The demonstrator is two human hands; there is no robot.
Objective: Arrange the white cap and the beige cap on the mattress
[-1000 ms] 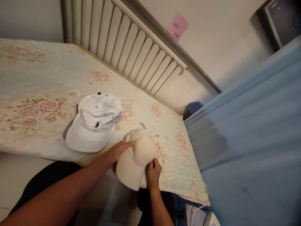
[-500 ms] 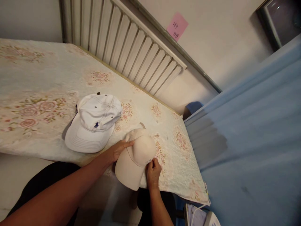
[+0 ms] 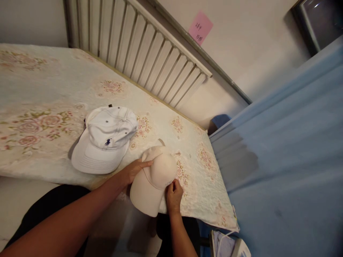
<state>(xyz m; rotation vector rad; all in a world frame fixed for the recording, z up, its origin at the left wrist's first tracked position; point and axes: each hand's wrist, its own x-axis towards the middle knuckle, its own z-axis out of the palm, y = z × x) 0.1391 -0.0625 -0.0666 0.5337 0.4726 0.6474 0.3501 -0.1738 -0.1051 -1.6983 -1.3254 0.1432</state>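
Note:
A beige baseball cap (image 3: 164,169) is tilted over the front edge of the bed, its brim towards me. My left hand (image 3: 136,170) grips the cap's left side, thumb on top of the crown and the other fingers hidden beneath. At the right side of the crown, beside small dark embroidery, my right hand (image 3: 174,196) is closed in a pinch against the fabric. What its fingertips hold, if anything, is too small to make out. To the left lies a white baseball cap (image 3: 114,125) with a navy horse-rider logo, touched by neither hand.
A floral cover (image 3: 206,192) spreads over the bed. Behind it stands a pale radiator (image 3: 150,53) against the wall, with a pink note (image 3: 200,28) above. A blue curtain (image 3: 289,160) hangs on the right. At the lower right is a white object (image 3: 241,248) with a cord.
The view has shifted very slightly. Both hands keep their places on the beige cap, and the white cap lies as before.

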